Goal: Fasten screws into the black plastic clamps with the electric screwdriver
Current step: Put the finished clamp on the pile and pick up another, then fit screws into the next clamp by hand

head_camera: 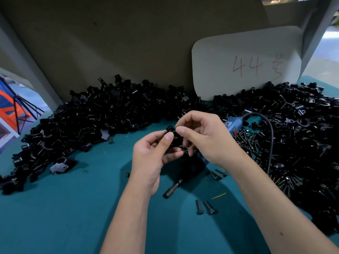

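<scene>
A small black plastic clamp is held above the teal table between both hands. My left hand grips it from below with thumb and fingers. My right hand pinches its upper end with thumb and forefinger, and small black screws show under its lower fingers. The electric screwdriver lies on the table beneath my hands, blue body toward the back right, black bit end pointing front left. Its middle is hidden by my right hand.
A large heap of black clamps fills the left and back. Another heap with loose screws lies at the right. The screwdriver's black cable arcs over it. Loose screws lie on the teal mat. A white card marked 44 leans behind.
</scene>
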A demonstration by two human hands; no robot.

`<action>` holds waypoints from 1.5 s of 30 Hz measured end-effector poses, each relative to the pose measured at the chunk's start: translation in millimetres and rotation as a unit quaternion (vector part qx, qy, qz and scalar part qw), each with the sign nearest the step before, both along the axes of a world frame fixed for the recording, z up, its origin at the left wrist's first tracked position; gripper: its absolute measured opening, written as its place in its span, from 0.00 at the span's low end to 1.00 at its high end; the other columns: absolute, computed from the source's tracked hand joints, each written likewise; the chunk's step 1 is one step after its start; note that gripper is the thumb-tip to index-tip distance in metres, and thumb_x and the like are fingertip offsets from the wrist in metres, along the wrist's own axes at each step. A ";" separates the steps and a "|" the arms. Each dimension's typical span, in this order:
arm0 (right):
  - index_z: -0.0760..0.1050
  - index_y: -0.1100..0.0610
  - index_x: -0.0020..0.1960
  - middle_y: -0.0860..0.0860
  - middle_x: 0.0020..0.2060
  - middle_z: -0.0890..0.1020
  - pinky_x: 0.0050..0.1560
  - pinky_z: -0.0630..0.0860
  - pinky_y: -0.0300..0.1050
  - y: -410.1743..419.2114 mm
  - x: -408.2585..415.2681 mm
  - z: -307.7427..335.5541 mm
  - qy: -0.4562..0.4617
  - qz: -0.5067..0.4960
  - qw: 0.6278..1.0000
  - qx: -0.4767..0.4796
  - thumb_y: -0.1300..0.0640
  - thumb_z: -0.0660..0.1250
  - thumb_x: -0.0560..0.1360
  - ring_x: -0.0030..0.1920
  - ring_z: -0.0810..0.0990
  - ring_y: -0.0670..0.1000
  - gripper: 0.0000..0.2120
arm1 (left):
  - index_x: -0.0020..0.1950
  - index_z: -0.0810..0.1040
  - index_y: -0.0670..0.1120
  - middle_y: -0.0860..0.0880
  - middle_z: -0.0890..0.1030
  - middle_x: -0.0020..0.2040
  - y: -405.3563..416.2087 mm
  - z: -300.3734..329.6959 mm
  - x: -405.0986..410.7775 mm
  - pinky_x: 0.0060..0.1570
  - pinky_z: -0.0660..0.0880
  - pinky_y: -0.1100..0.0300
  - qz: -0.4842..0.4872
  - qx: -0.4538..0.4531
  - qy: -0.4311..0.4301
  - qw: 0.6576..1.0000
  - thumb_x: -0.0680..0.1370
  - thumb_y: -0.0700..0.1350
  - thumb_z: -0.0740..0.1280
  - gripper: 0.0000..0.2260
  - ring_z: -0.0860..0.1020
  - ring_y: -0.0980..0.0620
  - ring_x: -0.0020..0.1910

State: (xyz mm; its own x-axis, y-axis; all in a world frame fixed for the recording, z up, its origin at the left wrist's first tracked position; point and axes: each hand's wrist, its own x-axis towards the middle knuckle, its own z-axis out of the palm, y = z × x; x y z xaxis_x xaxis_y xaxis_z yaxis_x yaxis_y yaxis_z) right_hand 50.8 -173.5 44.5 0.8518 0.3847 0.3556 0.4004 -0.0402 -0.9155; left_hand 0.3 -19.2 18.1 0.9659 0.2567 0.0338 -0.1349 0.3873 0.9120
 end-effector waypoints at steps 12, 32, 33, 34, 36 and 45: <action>0.76 0.55 0.44 0.50 0.30 0.77 0.29 0.73 0.40 2.7 1.8 -4.6 -0.081 -0.047 0.991 -0.096 0.55 0.69 0.82 0.28 0.76 0.50 0.09 | 0.52 0.84 0.38 0.41 0.83 0.47 6.1 -2.9 -0.6 0.37 0.82 0.59 -0.025 0.039 -0.028 0.999 0.73 0.45 0.75 0.13 0.83 0.48 0.38; 0.68 0.52 0.40 0.47 0.29 0.71 0.37 0.70 0.53 2.2 -0.4 -1.5 -0.153 -0.070 0.968 -0.188 0.44 0.61 0.84 0.33 0.69 0.49 0.18 | 0.53 0.84 0.39 0.38 0.79 0.51 1.8 -2.6 -2.2 0.39 0.82 0.59 -0.044 0.036 -0.034 0.998 0.73 0.45 0.75 0.13 0.82 0.48 0.41; 0.68 0.54 0.39 0.48 0.29 0.71 0.36 0.70 0.54 4.5 -0.6 -2.7 -0.158 -0.069 0.969 -0.178 0.46 0.61 0.85 0.33 0.69 0.50 0.19 | 0.52 0.85 0.41 0.37 0.79 0.51 1.8 -2.4 -2.7 0.39 0.82 0.58 -0.046 0.038 -0.034 0.998 0.72 0.46 0.75 0.12 0.82 0.46 0.42; 0.68 0.54 0.37 0.48 0.29 0.71 0.36 0.71 0.56 6.8 -1.5 -3.5 -0.158 -0.077 0.968 -0.178 0.46 0.60 0.85 0.32 0.69 0.51 0.21 | 0.51 0.85 0.42 0.35 0.79 0.52 1.5 -2.2 -3.3 0.40 0.82 0.58 -0.049 0.038 -0.033 0.998 0.72 0.46 0.75 0.11 0.82 0.45 0.44; 0.68 0.52 0.33 0.48 0.26 0.71 0.35 0.71 0.56 10.6 -4.2 -2.2 -0.152 -0.106 0.963 -0.198 0.41 0.57 0.85 0.31 0.70 0.52 0.25 | 0.51 0.85 0.42 0.29 0.79 0.54 0.3 -2.0 -3.4 0.41 0.82 0.56 -0.045 0.042 -0.032 0.998 0.71 0.46 0.76 0.12 0.82 0.43 0.47; 0.67 0.53 0.40 0.50 0.32 0.73 0.39 0.71 0.56 -5.6 2.3 4.8 -0.141 -0.024 0.962 -0.233 0.50 0.60 0.86 0.35 0.71 0.52 0.16 | 0.57 0.79 0.33 0.38 0.77 0.51 3.2 -1.9 -1.9 0.38 0.81 0.60 -0.040 0.012 -0.030 0.999 0.74 0.42 0.73 0.17 0.82 0.50 0.39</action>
State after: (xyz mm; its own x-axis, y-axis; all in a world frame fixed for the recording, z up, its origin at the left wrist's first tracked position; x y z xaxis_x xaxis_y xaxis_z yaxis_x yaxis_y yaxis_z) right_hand 53.1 -179.1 49.3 0.7675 0.5210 0.3735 0.6175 -0.4444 -0.6491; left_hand -1.7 -16.0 16.2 0.9794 0.1766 0.0983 -0.1595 0.3773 0.9122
